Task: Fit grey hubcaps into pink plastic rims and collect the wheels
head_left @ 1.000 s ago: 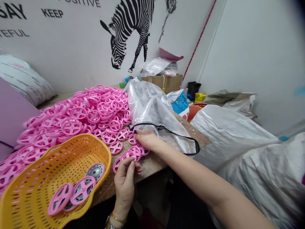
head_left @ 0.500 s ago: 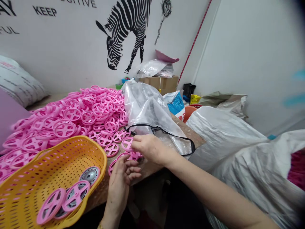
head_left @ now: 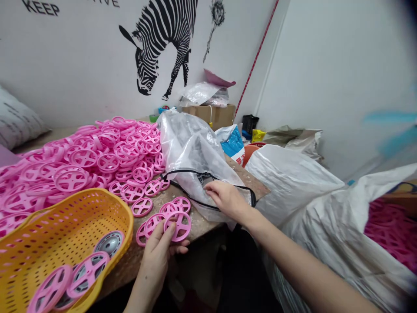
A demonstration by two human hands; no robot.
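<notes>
Left hand low in the middle of the view, grip narrow, thumb and fingers pinching a pink plastic wheel tilted just above the edge of the worktop. Right hand reaching in from the right, grip open, fingers lying on a clear plastic bag near its black edging, with nothing visibly held. Just beside the left hand, a few loose pink wheels flat on the worktop, some overlapping. Farther left, a big heap of pink wheels spread across the worktop, right up against the bag. In front of the heap, a yellow slotted basket holding grey metal discs, with more pink wheels lying partly over them. Behind the bag, a cardboard box under crumpled plastic. To the right, large white sacks, the nearest one open on a pink mass, too blurred to tell apart. Above everything, a black zebra picture on the white wall.
</notes>
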